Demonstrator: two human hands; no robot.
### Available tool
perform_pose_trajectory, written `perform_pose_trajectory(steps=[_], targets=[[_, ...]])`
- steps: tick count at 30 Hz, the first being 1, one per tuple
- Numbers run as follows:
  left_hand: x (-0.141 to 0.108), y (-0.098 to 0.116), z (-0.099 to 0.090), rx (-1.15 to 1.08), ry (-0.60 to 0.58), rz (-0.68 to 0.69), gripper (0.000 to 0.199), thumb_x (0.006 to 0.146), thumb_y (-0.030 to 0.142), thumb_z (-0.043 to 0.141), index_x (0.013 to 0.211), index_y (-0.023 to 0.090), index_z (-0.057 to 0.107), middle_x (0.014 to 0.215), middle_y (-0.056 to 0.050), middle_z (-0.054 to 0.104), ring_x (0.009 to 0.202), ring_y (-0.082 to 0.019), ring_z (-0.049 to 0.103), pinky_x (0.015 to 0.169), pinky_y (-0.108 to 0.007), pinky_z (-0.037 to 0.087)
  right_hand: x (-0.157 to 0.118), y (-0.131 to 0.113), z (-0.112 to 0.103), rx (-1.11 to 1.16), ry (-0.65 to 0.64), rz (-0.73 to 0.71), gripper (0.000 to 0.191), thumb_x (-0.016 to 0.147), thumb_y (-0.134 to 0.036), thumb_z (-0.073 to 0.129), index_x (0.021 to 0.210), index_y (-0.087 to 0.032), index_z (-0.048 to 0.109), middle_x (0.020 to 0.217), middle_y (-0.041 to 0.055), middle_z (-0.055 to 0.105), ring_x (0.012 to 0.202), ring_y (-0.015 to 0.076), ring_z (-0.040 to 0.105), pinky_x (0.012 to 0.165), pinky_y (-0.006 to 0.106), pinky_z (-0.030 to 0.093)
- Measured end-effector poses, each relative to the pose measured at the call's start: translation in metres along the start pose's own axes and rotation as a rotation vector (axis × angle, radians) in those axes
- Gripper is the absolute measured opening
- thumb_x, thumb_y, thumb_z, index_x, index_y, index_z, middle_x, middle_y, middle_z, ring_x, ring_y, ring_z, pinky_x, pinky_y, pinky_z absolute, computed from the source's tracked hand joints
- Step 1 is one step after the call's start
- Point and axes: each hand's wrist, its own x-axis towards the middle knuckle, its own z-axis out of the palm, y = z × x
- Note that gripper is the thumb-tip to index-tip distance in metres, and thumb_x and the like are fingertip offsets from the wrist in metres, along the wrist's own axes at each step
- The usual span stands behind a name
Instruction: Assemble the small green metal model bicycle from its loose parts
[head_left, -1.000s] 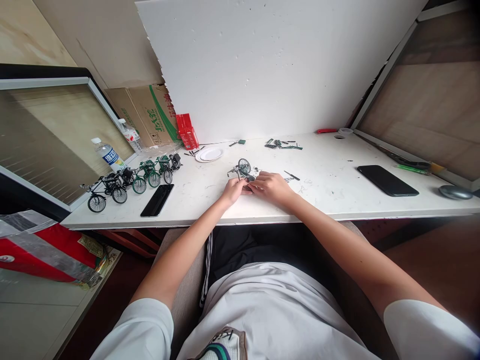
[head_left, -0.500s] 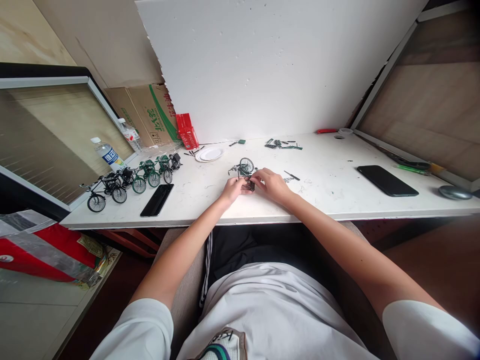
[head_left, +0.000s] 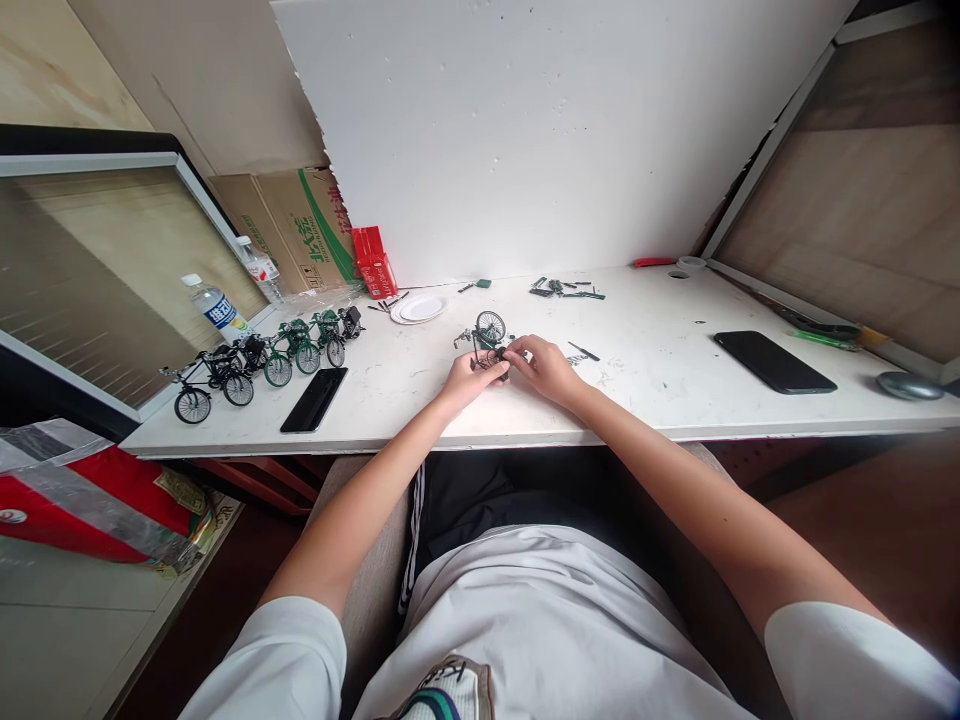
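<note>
A small dark model bicycle (head_left: 491,328) is between my hands near the front middle of the white table, its spoked wheel pointing away from me. My left hand (head_left: 468,380) grips its near part from the left, thumb and fingers pinched. From the right, my right hand (head_left: 546,368) has its fingertips pressed together on a dark piece at the bicycle's near end. The fingers partly cover that piece, so its shape is unclear. A thin dark tool (head_left: 583,351) lies just right of my right hand, beside some tiny metal bits (head_left: 576,360).
Several finished-looking model bicycles (head_left: 277,365) stand at the left, behind a black phone (head_left: 315,400). White paper plates (head_left: 418,309), a red box (head_left: 373,263) and dark green parts (head_left: 566,289) lie farther back. Another phone (head_left: 775,361) is at the right.
The model bicycle has shifted and tilted slightly in my hands, its wheel a little farther up and left. My left thumb now reaches farther over the near part.
</note>
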Motion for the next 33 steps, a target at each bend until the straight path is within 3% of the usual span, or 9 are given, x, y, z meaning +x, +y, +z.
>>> perform_pose_trajectory(steps=[10,20,26,33], targets=[[-0.0022,0.0015,0.0018,0.036,0.000,0.038,0.043,0.081,0.029,0.089,0.114,0.011,0.070,0.101,-0.010,0.078,0.084,-0.019,0.076,0.089,-0.038,0.059,-0.0013,-0.0035,-0.0001,0.022,0.013,0.052,0.033,0.111,-0.051,0.049,0.106,-0.023,0.065,0.097,0.0078,0.076,0.080,0.0218,0.067,0.071,0.034,0.049],[-0.0046,0.0055,0.0029,0.030,-0.030,0.034,0.044,0.079,0.030,0.090,0.115,0.012,0.071,0.104,-0.010,0.078,0.086,-0.019,0.076,0.089,-0.036,0.058,-0.0019,-0.0066,-0.0005,-0.006,0.018,0.040,0.032,0.110,-0.051,0.050,0.107,-0.022,0.065,0.100,0.0092,0.075,0.083,0.0230,0.067,0.071,0.035,0.050],[-0.0064,0.0062,0.0034,0.047,-0.039,0.059,0.043,0.082,0.028,0.086,0.121,0.014,0.073,0.105,-0.009,0.076,0.088,-0.019,0.075,0.091,-0.038,0.059,-0.0015,-0.0056,-0.0007,0.088,0.023,0.065,0.036,0.109,-0.056,0.051,0.106,-0.023,0.066,0.098,0.0078,0.077,0.082,0.0219,0.069,0.070,0.035,0.053],[-0.0061,0.0056,0.0032,0.023,-0.034,0.067,0.049,0.077,0.029,0.092,0.119,0.012,0.074,0.108,-0.010,0.078,0.092,-0.018,0.073,0.096,-0.040,0.060,-0.0001,-0.0075,-0.0016,0.195,0.060,0.120,0.043,0.107,-0.063,0.053,0.102,-0.023,0.069,0.092,0.0069,0.078,0.084,0.0227,0.072,0.064,0.033,0.052]])
